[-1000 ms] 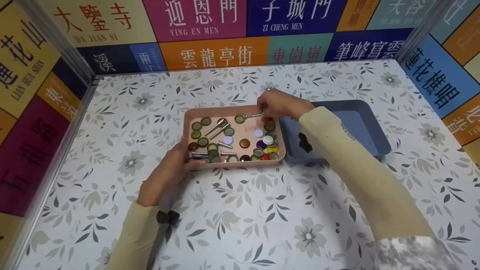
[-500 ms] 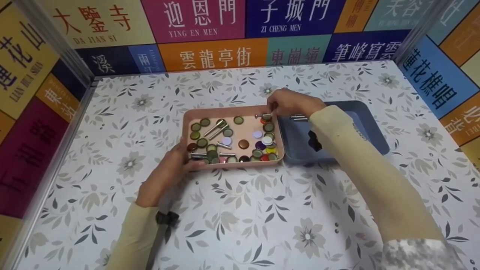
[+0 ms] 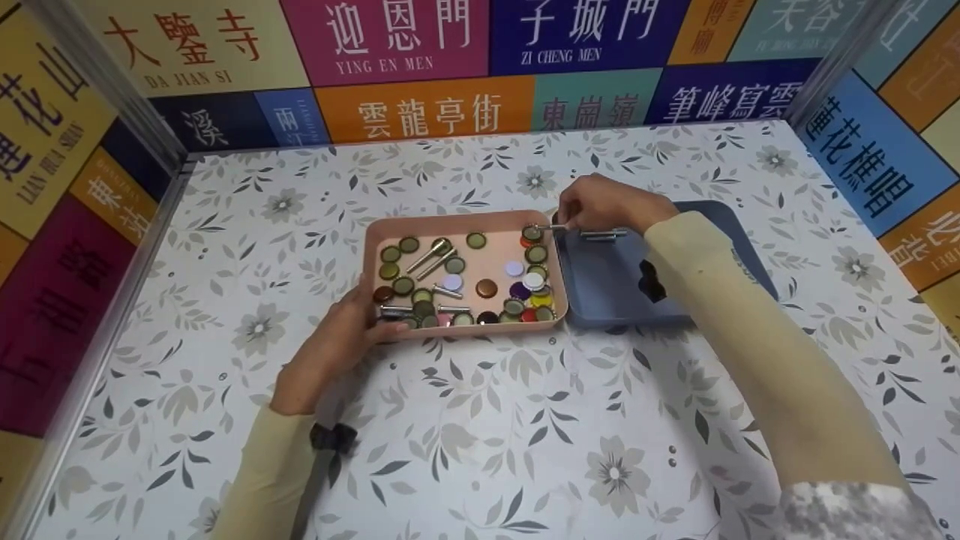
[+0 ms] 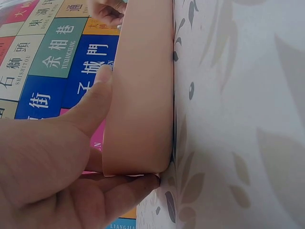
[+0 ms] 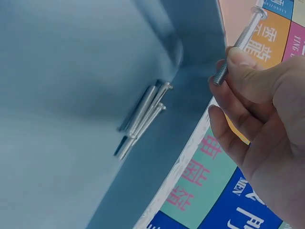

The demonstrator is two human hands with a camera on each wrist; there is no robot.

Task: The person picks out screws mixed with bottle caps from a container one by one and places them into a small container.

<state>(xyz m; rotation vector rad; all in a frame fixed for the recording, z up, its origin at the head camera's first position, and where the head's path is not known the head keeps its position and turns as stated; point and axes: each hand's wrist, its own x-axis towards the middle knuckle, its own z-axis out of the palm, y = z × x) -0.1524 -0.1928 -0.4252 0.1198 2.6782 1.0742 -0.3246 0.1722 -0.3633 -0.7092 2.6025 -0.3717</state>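
A metal bolt [image 5: 251, 27] with a rounded head and threaded shank is pinched between the thumb and forefinger of my right hand [image 5: 267, 109]. That hand [image 3: 604, 204] hovers over the meeting rims of the pink tray [image 3: 442, 219] and the blue tray [image 3: 622, 304], and the bolt's head points left. Several bolts [image 5: 143, 117] lie together along a wall inside the blue tray. My left hand [image 3: 334, 341] grips the pink tray's near left corner, thumb over the rim and fingers against the outer wall [image 4: 138, 105]. Inside the pink tray are bottle caps [image 3: 487, 288] and more bolts [image 3: 435, 262].
Both trays stand side by side on a table [image 3: 487, 427] with a leaf-and-flower covering. Panels [image 3: 427, 112] with large printed characters wall off the back and both sides. My right forearm [image 3: 742, 315] crosses over the blue tray.
My right hand has carried the bolt rightward, from above the pink tray's far right area to the blue tray's edge. More bolts in the blue tray have come into sight. The left hand stays put.
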